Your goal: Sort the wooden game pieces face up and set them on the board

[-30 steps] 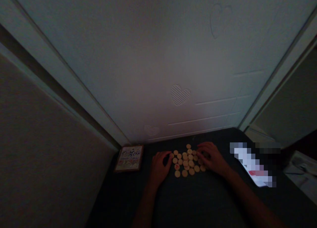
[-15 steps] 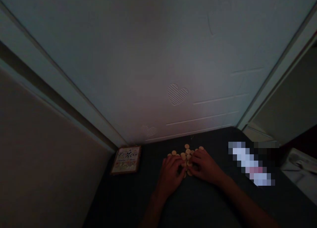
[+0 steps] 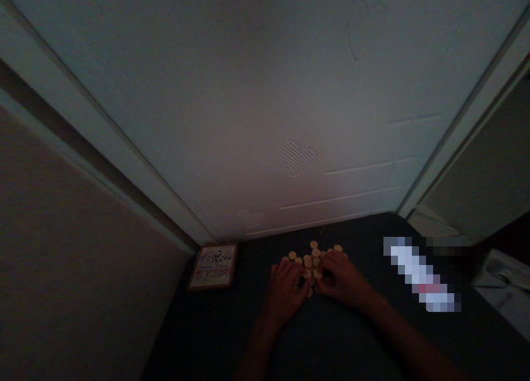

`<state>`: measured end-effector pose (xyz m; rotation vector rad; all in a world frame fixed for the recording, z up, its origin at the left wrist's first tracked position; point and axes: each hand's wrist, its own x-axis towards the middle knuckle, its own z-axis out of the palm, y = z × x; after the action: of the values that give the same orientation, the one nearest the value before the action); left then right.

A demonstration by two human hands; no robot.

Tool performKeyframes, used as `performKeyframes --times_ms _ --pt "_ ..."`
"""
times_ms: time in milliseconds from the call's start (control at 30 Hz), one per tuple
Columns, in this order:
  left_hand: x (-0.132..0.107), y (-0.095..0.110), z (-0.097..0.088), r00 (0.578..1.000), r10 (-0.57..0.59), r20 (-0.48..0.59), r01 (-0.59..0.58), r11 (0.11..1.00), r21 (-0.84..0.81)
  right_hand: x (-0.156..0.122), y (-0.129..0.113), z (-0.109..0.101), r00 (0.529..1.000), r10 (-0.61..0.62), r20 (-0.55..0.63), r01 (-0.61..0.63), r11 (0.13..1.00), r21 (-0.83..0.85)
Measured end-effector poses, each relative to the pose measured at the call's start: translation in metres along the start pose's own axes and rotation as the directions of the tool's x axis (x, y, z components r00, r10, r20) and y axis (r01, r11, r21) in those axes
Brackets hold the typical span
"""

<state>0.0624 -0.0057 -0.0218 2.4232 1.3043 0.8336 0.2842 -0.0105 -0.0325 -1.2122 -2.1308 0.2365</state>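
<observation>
Several small, round, pale wooden discs (image 3: 307, 260) lie in a loose cluster on the dark surface (image 3: 331, 342). At the near left of the cluster is my left hand (image 3: 285, 290), palm down with curled fingers; its thumb and forefinger close on one disc. My right hand (image 3: 343, 277) comes in from the other side, pinching a disc (image 3: 317, 273) between thumb and fingertips. The two hands' fingertips are close together, a small gap apart. Fingers hide part of the cluster, and dim light blurs the details.
A framed picture with dark marks (image 3: 213, 266) lies on the left. To the right is a pixelated pale long object (image 3: 422, 279). A white panel with embossed hearts (image 3: 298, 159) rises behind the surface. Another pale object (image 3: 503, 284) stands beyond the right edge.
My right fingers have shifted slightly, and the disc at their tips shows more clearly. My left hand stays nearly in place. The view has moved a little.
</observation>
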Motion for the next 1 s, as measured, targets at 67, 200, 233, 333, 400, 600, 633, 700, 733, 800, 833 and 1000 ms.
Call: performKeyframes --times_ms 67,200,233,333,400,600,633,700,733,800,833,1000 --pt "0.000 0.000 0.000 1.000 -0.006 0.002 0.006 1.000 0.007 0.000 0.001 -0.004 1.000 0.010 -0.027 -0.010 1.000 0.012" --pt "-0.001 -0.001 0.002 1.000 0.018 -0.005 -0.018 0.999 0.038 -0.001 0.006 -0.009 0.997 0.047 -0.068 -0.042 0.996 0.080" --pt "-0.001 -0.001 0.002 1.000 0.022 -0.012 -0.021 0.999 0.046 -0.001 0.009 -0.009 0.995 0.056 -0.078 -0.048 0.994 0.100" --pt "-0.001 -0.001 0.003 0.999 0.029 -0.016 -0.028 0.998 0.057 -0.002 0.017 -0.010 0.991 0.069 -0.111 -0.054 0.990 0.133" --pt "-0.001 -0.001 0.003 0.999 0.033 -0.018 -0.032 0.998 0.057 -0.002 0.024 -0.012 0.987 0.085 -0.136 -0.068 0.989 0.128" --pt "0.001 -0.002 0.003 0.998 0.038 -0.048 -0.036 0.998 0.045 0.001 0.044 -0.030 0.951 0.193 -0.243 -0.173 0.980 0.104" --pt "0.001 -0.002 0.003 0.998 0.038 -0.055 -0.035 0.999 0.041 0.001 0.047 -0.033 0.944 0.202 -0.261 -0.181 0.978 0.104" --pt "0.001 -0.002 0.002 0.997 0.039 -0.067 -0.037 0.999 0.033 0.001 0.052 -0.036 0.933 0.213 -0.290 -0.190 0.976 0.103" --pt "0.001 -0.002 0.002 0.997 0.042 -0.071 -0.040 0.999 0.027 0.000 0.054 -0.037 0.930 0.219 -0.296 -0.197 0.975 0.103" --pt "0.001 -0.002 0.001 0.996 0.046 -0.080 -0.045 0.999 0.013 -0.001 0.060 -0.037 0.926 0.242 -0.291 -0.221 0.970 0.101" --pt "0.001 -0.001 0.001 0.995 0.048 -0.085 -0.048 0.999 0.007 -0.002 0.063 -0.036 0.923 0.256 -0.286 -0.236 0.966 0.101" --pt "0.001 0.000 -0.001 0.995 0.042 -0.091 -0.043 0.999 -0.006 -0.005 0.082 -0.032 0.903 0.326 -0.279 -0.310 0.945 0.101"
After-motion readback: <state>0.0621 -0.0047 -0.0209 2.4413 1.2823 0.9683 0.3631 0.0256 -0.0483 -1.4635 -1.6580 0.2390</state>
